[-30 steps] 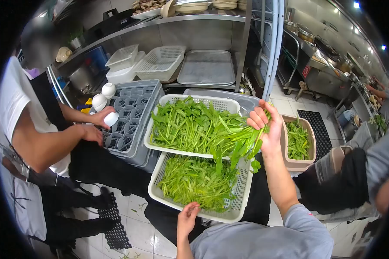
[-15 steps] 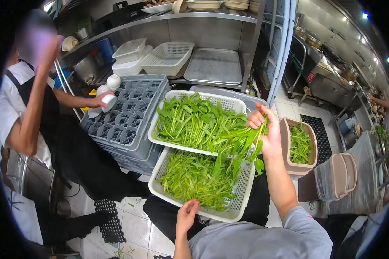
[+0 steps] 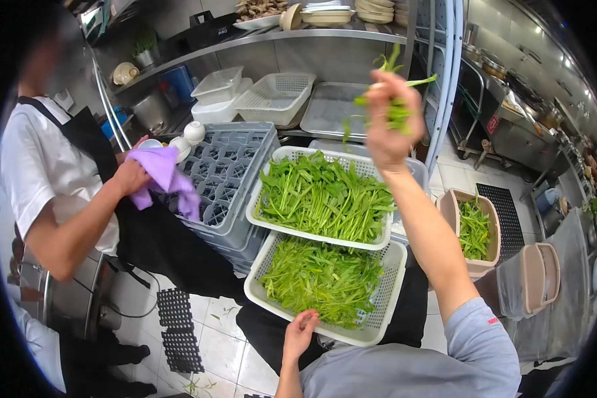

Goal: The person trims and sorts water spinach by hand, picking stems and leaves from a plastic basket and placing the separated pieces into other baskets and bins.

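Observation:
My right hand (image 3: 395,123) is raised above the far end of the upper basket, closed around a small bunch of leafy greens (image 3: 397,113), blurred by motion. Long stems of greens that look like water spinach (image 3: 325,196) fill the upper white basket (image 3: 383,244). Below and nearer me, the lower white basket (image 3: 395,278) rests by my lap, with shorter, thinner greens (image 3: 322,282) inside. My left hand (image 3: 300,338) is at its near rim, fingers curled together; what they pinch, if anything, is hidden.
A co-worker (image 3: 53,186) at left holds a purple cloth (image 3: 162,176) beside white cups (image 3: 194,132) on stacked grey racks (image 3: 219,159). At right stand a beige bin (image 3: 474,229) of greens and a lined bin (image 3: 530,285). Baskets (image 3: 275,96) and a metal tray (image 3: 338,106) sit under the shelf.
My right hand has swung up and away from the upper basket's right end with greens in it. My left hand stays near the lower rim. The co-worker's cloth has come down to the cups.

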The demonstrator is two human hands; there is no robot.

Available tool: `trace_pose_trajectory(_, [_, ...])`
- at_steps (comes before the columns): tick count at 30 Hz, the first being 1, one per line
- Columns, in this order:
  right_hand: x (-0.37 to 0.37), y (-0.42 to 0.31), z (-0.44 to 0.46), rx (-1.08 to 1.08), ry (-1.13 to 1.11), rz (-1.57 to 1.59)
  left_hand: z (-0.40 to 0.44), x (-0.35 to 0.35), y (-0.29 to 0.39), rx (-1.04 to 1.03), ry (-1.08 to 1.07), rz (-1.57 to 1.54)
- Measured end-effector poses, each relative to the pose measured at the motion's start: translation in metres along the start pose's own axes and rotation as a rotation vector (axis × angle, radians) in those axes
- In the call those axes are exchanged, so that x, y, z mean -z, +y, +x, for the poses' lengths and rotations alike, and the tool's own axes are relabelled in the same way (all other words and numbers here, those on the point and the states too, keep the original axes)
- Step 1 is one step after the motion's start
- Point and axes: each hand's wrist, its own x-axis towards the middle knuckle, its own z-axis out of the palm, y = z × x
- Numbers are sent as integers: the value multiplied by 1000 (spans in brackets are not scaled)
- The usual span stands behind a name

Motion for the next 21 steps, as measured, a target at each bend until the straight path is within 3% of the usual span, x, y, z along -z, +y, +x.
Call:
trace_pose_trajectory(3, [-25, 28, -54, 204, -479, -168, 0, -1, 3, 25, 6, -25])
trace_pose_trajectory(5, [-18, 38, -119, 92, -1157, -293, -2, -1, -2, -10, 5, -39])
trace_pose_trajectory(7, [16, 35, -185, 11, -1510, -340, -7, -1, -4, -14, 12, -66])
trace_pose_trajectory(9, [44, 3, -186, -146, -1286, -195, -7, -1, -6, -16, 21, -113])
trace_pose_trajectory(11, [73, -35, -182, -393, -871, -173, -12, 3, -9, 36, 3, -146])
trace_pose_trajectory(12, [88, -56, -179, -407, -706, -216, -11, 6, -3, 58, -19, -139])
trace_pose_trajectory(17, [186, -116, -239, -808, -833, -138, 11, 16, 14, 0, -21, -69])
trace_pose_trajectory(19, [224, -124, -271, -1095, -1071, -238, 29, 16, 29, -58, -30, 114])
trace_pose_trajectory(21, [233, -137, -282, -1124, -945, -205, 43, 10, 40, -41, -84, 235])
